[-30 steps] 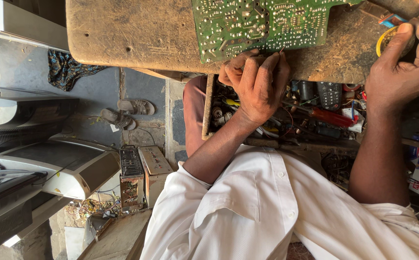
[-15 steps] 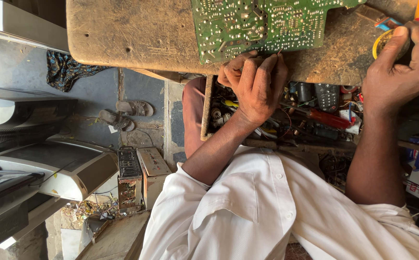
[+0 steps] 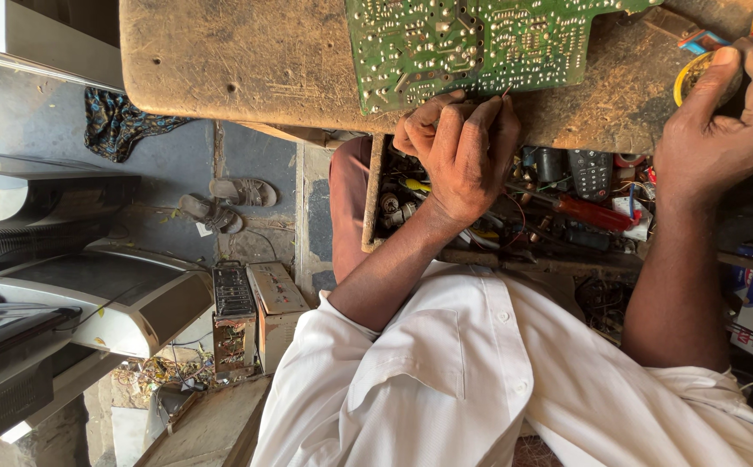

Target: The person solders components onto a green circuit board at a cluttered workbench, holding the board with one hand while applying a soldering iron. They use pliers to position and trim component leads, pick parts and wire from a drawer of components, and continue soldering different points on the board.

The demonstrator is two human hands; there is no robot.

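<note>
Head view: one green circuit board [image 3: 480, 39], two hands, left hand [image 3: 461, 154], right hand [image 3: 722, 130].

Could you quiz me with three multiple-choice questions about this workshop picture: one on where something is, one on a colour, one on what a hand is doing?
1. Where does the circuit board lie?
A. on the worn wooden bench
B. on the floor by the sandals
C. in the person's lap

2. What colour is the screwdriver handle in the parts box?
A. blue
B. red
C. white

3. What is the left hand doing?
A. lying flat and open
B. pinching a thin tool at the board's edge
C. holding a sandal

Answers:
1 A, the green board rests flat on the scratched bench top.
2 B, the handle among the clutter is plainly red.
3 B, its fingers are curled around a slim tip touching the board's edge.
</note>
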